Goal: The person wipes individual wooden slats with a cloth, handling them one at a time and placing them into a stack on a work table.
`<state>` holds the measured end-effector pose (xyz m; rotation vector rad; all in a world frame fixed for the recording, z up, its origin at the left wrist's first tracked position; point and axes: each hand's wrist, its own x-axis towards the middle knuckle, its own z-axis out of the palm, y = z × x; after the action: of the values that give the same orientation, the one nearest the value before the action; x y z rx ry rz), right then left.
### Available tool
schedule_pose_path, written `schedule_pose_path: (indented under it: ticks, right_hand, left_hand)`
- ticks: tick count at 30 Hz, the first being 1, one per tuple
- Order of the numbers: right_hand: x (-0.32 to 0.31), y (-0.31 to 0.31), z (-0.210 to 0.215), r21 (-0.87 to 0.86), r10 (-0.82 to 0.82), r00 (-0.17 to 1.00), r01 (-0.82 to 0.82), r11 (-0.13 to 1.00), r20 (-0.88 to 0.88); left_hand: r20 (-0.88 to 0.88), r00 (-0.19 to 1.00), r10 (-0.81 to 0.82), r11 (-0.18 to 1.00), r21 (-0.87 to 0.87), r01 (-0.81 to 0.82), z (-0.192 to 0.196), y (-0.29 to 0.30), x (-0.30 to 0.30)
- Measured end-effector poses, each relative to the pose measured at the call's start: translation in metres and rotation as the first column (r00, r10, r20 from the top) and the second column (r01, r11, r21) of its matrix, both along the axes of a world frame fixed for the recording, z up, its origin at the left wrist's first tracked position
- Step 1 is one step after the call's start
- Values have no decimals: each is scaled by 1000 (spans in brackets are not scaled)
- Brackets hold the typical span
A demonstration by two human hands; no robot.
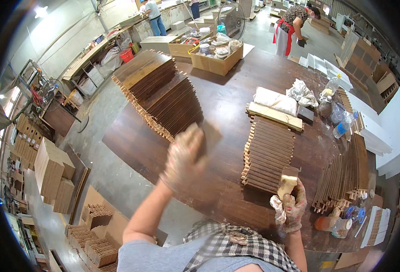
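My left hand (pixel 184 158), in a stained glove and smeared by motion, grips a thin brown wooden panel (pixel 212 136). It is at the near end of a long stack of brown panels (pixel 163 86) with pale notched edges. My right hand (pixel 294 206), also gloved, is closed around a yellowish, sponge-like pad (pixel 287 186). Against the fingers of that hand lies a crumpled white cloth (pixel 278 209). Just beyond it is a row of dark panels (pixel 270 154) set close together, with jagged pale ends. A brown patch at the pad's top is unclear.
On the dark table (pixel 227 106) stand a cardboard box (pixel 218 63) of supplies, a folded white cloth (pixel 276 100), a water bottle (pixel 345 124) and jars (pixel 324 223). More panels (pixel 345 172) fan out at right. A person in a red apron (pixel 290 29) bends beyond the table.
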<state>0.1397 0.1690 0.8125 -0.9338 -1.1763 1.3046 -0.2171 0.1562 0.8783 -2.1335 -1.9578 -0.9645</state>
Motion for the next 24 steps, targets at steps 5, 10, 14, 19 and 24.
schedule_pose_path:
  ticks: [5, 10, 14, 19, 24]
  right_hand:
    - [-17, 0, 20, 35, 79, 997, -78, 996, -5]
    - [2, 1, -5, 26, 65, 997, -66, 997, 46]
    - [15, -6, -2, -24, -6, 997, 8, 1000, 82]
    - [42, -8, -16, 98, -191, 950, 172, 980, 248]
    - [57, -15, -19, 127, -344, 872, 320, 939, 348]
  left_hand:
    - [-308, 939, 155, 978, 181, -102, 77, 63, -77]
    - [-530, 765, 367, 924, 110, -367, 45, 94, -137]
    - [-552, 684, 477, 879, 297, -374, 30, 95, -140]
    - [-360, 922, 142, 931, 364, -1, 15, 92, -58]
    - [-317, 772, -551, 831, -121, 544, -106, 6, 89]
